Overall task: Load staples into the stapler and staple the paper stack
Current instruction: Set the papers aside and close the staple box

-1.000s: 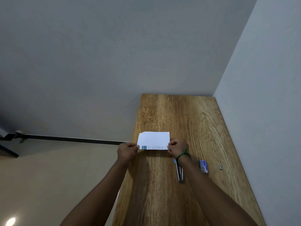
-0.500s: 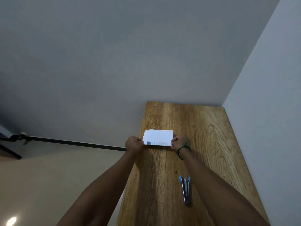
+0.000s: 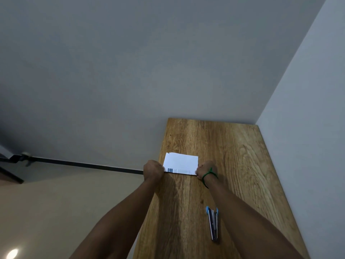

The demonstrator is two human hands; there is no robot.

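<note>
We see both arms stretched out over the wooden table (image 3: pixel 233 156). Left hand (image 3: pixel 153 170) pinches the near left corner of the paper stack (image 3: pixel 181 163), fingers curled tight; right hand (image 3: pixel 205 170) pinches the near right corner the same way (green band (image 3: pixel 210 174) on that wrist). Paper sits toward the table's left edge, printed strip along its near side; lying flat or lifted, we cannot tell. Stapler (image 3: pixel 213 224) lies on the table well apart from the paper, nearer to us, just beside the right forearm, its two arms spread in a narrow V, blue tips pointing away; neither hand touches it
</note>
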